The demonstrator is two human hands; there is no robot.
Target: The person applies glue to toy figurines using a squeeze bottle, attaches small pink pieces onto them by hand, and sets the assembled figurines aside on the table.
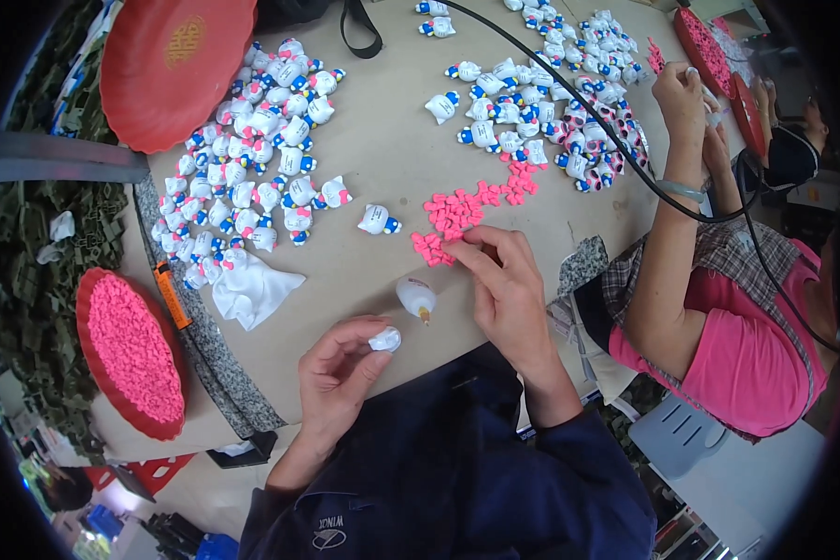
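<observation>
In my left hand (336,373), thumb and fingers pinch a small white figurine (385,340), its glossy underside turned up. My right hand (509,285) reaches to the near end of the small pink bow-shaped pieces (453,213). Its fingers are bent, with the tips at the pieces; anything between them is hidden. Between my hands a white glue bottle (414,295) lies tilted, its yellowish nozzle toward me. One white cat figurine with blue and pink parts (375,220) lies apart, left of the pink pieces.
Figurines are heaped at left (252,140) and far right (523,103). A white cloth (252,287), a red tray (173,65) and a red dish of pink pieces (131,355) stand leftward. A black cable (579,98) crosses above the table. A co-worker (709,317) sits at right.
</observation>
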